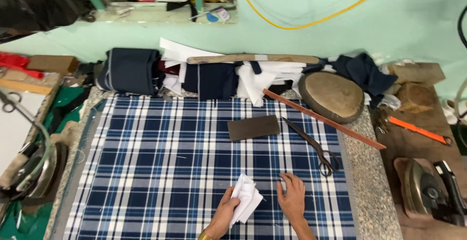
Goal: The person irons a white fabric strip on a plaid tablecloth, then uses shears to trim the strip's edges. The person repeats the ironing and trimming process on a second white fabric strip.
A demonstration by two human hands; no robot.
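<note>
Nearby, scissors (315,147) lie beyond flat right hand (292,198); left hand (227,213) grips white cloth (245,197).

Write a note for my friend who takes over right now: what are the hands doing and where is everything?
Left hand: holds a folded white cloth just over the plaid fabric.
Right hand: empty, fingers spread flat on the plaid fabric beside the white cloth.
Scissors: lying shut on the fabric, above the right hand.
Dark block: on the fabric, left of the scissors.
Long wooden ruler: slanted across the far right corner.
Iron: on the side table at right.
Done: plaid fabric is spread flat on the table.
Left: no cut or mark shows on the fabric; the white cloth is not laid down.
</note>
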